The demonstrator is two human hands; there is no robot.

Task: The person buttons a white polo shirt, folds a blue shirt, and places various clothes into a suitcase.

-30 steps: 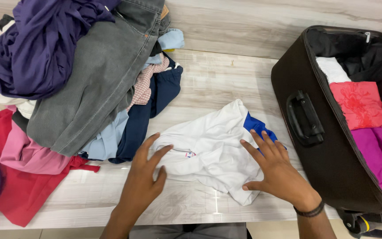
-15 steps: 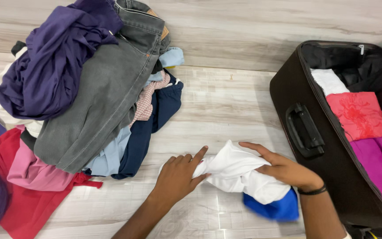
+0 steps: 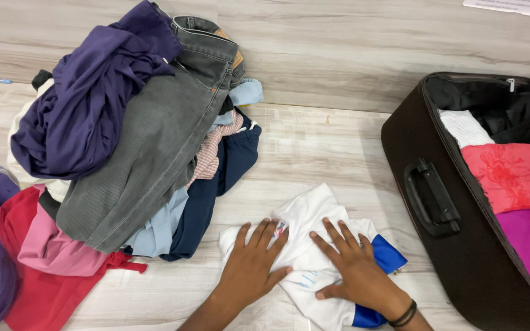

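Observation:
A white shirt with blue trim (image 3: pixel 309 216) lies crumpled on the pale wooden table (image 3: pixel 314 141), near its front edge. My left hand (image 3: pixel 254 267) presses flat on the shirt's left part, fingers spread. My right hand (image 3: pixel 354 270), with a black band on the wrist, lies flat on the shirt's right part next to the blue trim (image 3: pixel 386 254). Neither hand grips the cloth.
A big heap of clothes fills the left: grey jeans (image 3: pixel 154 135), a purple garment (image 3: pixel 87 98), navy (image 3: pixel 216 178), pink (image 3: pixel 50 239) and red (image 3: pixel 38 288) pieces. An open black suitcase (image 3: pixel 424 153) stands at the right with folded white, red and magenta clothes inside.
The shirt, bunched up between both hands half a second ago, now lies folded flatter on the table. Both hands have let go of it and press down on it.

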